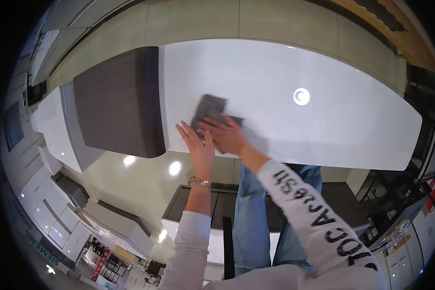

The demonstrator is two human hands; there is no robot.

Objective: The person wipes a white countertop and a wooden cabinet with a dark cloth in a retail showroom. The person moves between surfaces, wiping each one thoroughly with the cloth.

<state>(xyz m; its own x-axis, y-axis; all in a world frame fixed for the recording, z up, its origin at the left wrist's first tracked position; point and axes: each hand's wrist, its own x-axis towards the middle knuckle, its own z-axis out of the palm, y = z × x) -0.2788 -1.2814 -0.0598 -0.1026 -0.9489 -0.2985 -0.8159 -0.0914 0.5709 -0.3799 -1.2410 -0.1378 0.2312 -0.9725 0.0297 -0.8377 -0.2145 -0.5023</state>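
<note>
The grey cloth (209, 105) lies bunched on the white surface (270, 63), at 9 o'clock from its middle. The right hand (230, 137) bears on the cloth from 5 o'clock, fingers stretched over it; whether it pinches a fold or only presses, I cannot tell. The left hand (200, 151) sits at the cloth's 7 o'clock edge, fingers spread apart; contact there is unclear.

The cloth looks light, soft and limp, likely to crumple under a push; a flat palm over its middle should suit, or a pinch at the loose 12 o'clock corner. Its edge seems ragged, though blurred. The surface is smooth, glossy and probably slippery, with bowed edges. At 9 o'clock stands a matte dark-brown slab (118, 104) with a rounded edge.
</note>
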